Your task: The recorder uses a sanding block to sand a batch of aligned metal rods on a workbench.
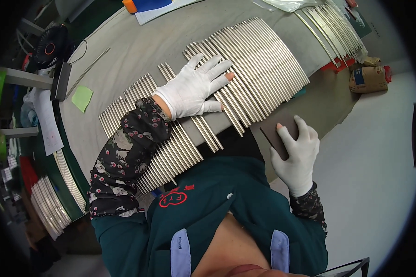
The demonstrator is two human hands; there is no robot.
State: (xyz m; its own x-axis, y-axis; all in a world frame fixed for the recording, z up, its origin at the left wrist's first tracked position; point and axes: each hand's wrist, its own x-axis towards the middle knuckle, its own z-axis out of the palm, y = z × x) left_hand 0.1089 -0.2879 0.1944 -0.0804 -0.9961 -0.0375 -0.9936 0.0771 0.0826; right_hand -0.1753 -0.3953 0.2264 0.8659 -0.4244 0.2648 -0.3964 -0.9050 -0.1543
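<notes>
My left hand (187, 90), in a white glove with a bare thumb tip and fingertip showing, lies spread over slim silvery metal rods. Its fingers rest on the near-left edge of a large row of rods (263, 60) laid side by side. A few separate rods (207, 134) pass beneath the palm, and another row of rods (173, 159) lies partly under my forearm. Off the table's front edge, my right hand (298, 157), also gloved, grips a flat dark brown block (282, 131) between thumb and fingers. The block does not touch the rods.
More rods (330, 34) lie at the far right table end, with a brown package (370, 78) beyond. On the left are a small black fan (51, 46), a green paper note (82, 99), a lone thin rod (88, 71) and further rod bundles (50, 207). The grey tabletop (125, 55) curves around me.
</notes>
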